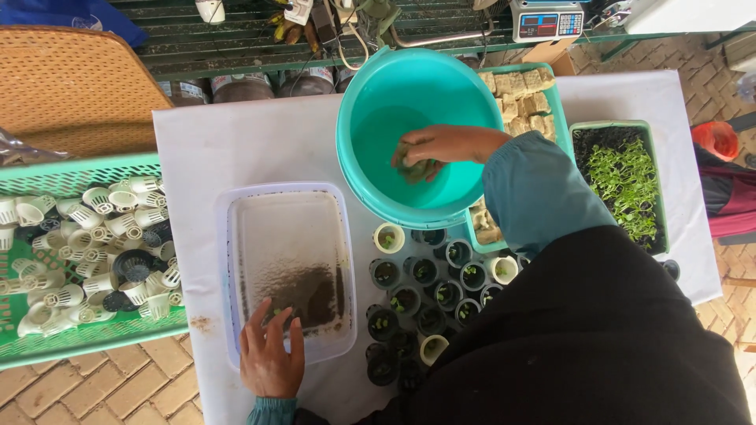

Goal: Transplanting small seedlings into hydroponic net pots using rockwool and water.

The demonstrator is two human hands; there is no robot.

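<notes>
On white table (236, 142), right hand (441, 149) inside teal basin (370, 102), fingers closed on small greenish wet lump (413, 169), maybe sponge cube, view poor. Left hand (272, 354) lies open and flat on near rim of clear plastic tray (236, 236); brown muddy water inside.

Risk: pressing on tray rim could tip thin plastic, spill mud onto small round pots (417, 291) just beside. Soft lump may crumble if squeezed. Basin smooth, round; pots hold tiny sprouts.

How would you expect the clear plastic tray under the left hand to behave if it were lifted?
The clear tray looks thin-walled, so it would probably flex. Dark wet residue lies inside, so it may feel slippery and spill if tilted. It seems light; the left hand rests on its near edge.
</notes>
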